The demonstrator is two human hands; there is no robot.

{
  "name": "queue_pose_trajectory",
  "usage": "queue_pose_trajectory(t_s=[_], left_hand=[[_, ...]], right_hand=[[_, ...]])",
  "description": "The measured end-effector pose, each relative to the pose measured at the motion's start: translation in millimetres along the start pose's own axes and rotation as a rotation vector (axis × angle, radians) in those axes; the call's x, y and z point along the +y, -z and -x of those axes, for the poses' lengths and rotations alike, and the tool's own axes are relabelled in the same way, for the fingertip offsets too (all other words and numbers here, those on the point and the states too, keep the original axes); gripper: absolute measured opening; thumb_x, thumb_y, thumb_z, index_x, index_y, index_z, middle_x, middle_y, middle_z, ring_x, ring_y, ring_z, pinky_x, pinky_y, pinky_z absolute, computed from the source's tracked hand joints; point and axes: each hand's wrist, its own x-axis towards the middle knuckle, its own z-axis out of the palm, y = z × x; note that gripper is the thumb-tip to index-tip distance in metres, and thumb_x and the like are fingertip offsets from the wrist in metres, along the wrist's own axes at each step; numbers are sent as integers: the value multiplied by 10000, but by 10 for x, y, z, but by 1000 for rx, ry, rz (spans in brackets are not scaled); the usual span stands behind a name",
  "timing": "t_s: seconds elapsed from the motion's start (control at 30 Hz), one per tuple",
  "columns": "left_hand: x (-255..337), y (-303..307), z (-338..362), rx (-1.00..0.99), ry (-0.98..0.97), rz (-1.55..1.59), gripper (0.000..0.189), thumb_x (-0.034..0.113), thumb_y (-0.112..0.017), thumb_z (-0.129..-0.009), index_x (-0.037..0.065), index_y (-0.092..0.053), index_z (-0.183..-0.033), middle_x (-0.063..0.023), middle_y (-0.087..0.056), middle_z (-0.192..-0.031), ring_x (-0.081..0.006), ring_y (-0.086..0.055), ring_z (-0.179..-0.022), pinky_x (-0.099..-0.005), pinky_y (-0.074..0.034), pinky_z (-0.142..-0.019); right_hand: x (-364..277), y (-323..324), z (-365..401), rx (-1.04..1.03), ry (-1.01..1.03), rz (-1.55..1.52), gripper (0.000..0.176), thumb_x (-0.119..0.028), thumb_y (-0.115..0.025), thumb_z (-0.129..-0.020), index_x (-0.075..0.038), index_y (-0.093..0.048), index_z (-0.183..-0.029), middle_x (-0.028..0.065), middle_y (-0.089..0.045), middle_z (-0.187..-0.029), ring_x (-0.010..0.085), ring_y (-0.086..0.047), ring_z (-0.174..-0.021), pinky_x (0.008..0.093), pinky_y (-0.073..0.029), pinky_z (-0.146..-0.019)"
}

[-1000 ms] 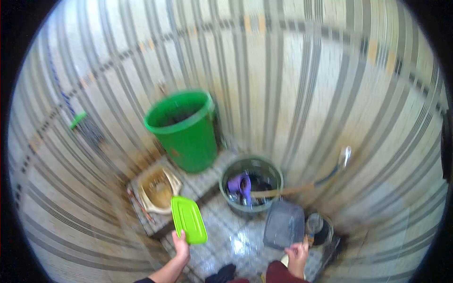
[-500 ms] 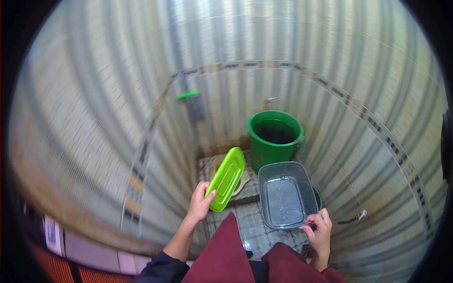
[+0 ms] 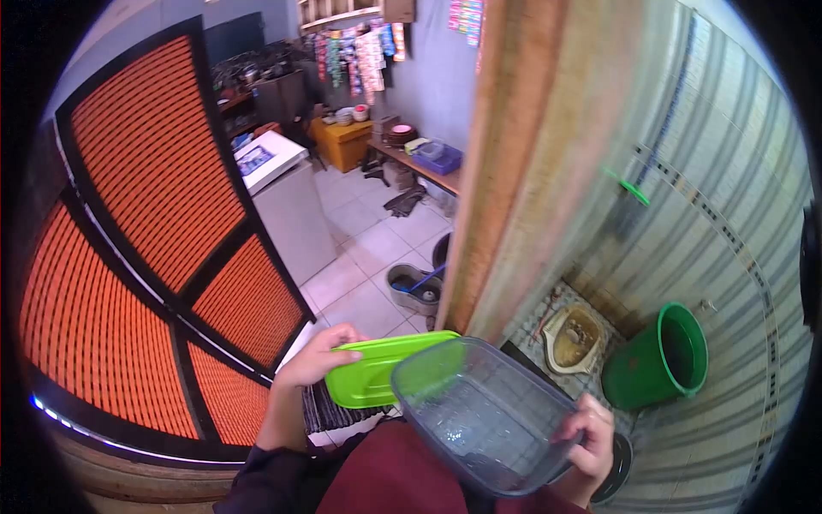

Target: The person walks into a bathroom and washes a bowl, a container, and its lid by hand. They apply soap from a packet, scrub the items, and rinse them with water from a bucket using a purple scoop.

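My left hand pinches the left end of a bright green lid, thumb on top. My right hand grips the right edge of a clear, wet plastic container, tilted with its open side facing me. The container's left rim overlaps the right part of the lid, which shows through the clear wall. Both are held up in front of my dark red clothing.
A green bucket stands beside a squat toilet at the right. A wooden doorpost divides the tiled room from another room. An orange-panelled door stands at the left; beyond are a white appliance and a grey mop bucket.
The view has swung left from the tiled walls to the doorway. The lid and container, apart before, now overlap in view, and the lid lies flatter.
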Motion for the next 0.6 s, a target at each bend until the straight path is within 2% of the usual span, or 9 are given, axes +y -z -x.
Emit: queue_pose_trajectory(t_s=[0.1,0.13,0.17,0.23,0.3,0.37,0.4,0.5,0.6], left_hand=[[-294,475,345,283,10,11,110,66,-522,-752,66,-422,-797,-58,-534,-881,-116,-483,-843,-241,-375,-767],[-337,579,418,417,24,36,110,64,-513,-746,67,-418,-800,-39,-526,-823,-103,-486,-797,-228,-378,-739],[-356,666,476,432,27,33,110,64,-513,-746,67,-418,-800,-39,-526,-823,-103,-486,-797,-228,-378,-739],[-384,873,577,669,30,191,93,49,-479,-737,66,-412,-798,-18,-495,-753,-91,-480,-711,-214,-387,-669],[-478,1126,633,721,15,262,87,32,-451,-726,64,-409,-795,-22,-495,-752,-92,-486,-687,-212,-399,-617],[-598,1372,631,905,-43,307,102,23,-448,-718,66,-408,-802,-22,-493,-741,-93,-490,-669,-210,-403,-572],[-629,1480,640,929,-44,361,123,37,-449,-736,61,-417,-852,-28,-497,-770,-123,-502,-707,-240,-416,-665],[-669,1762,553,967,-24,421,114,59,-446,-770,61,-418,-881,-38,-511,-807,-130,-512,-743,-255,-420,-687],[-787,2021,328,962,-27,514,113,103,-452,-810,63,-408,-906,-57,-518,-846,-136,-517,-779,-261,-425,-695]], right_hand=[[179,-467,-486,-207,6,-45,384,-380,-663,-632,-33,-502,-664,71,-435,-656,205,-426,-615,289,-336,-531],[223,-629,-613,-243,-42,-80,375,-366,-659,-659,-41,-477,-707,47,-437,-719,148,-392,-628,232,-324,-489],[251,-779,-774,-321,-46,-40,375,-319,-703,-625,-33,-479,-719,48,-383,-746,142,-413,-645,223,-364,-507],[305,-1174,-1060,-300,-62,-24,367,-223,-748,-569,-18,-488,-728,82,-416,-724,196,-467,-644,273,-406,-552],[386,-1561,-1332,-263,-80,-18,358,-209,-746,-577,-16,-486,-731,79,-418,-732,182,-485,-633,264,-420,-547],[496,-1943,-1568,-213,-108,-9,350,-195,-744,-586,-13,-484,-733,76,-420,-740,168,-504,-622,255,-434,-541],[562,-2143,-1681,-139,-155,-62,340,-178,-742,-591,-13,-485,-740,73,-422,-746,155,-513,-607,247,-435,-530],[776,-2661,-1982,-7,-245,-94,315,-142,-732,-605,-18,-489,-762,66,-431,-769,144,-534,-587,243,-445,-524],[1033,-3046,-2224,48,-252,88,325,-140,-735,-601,-20,-483,-767,52,-436,-788,141,-536,-644,242,-470,-568]])
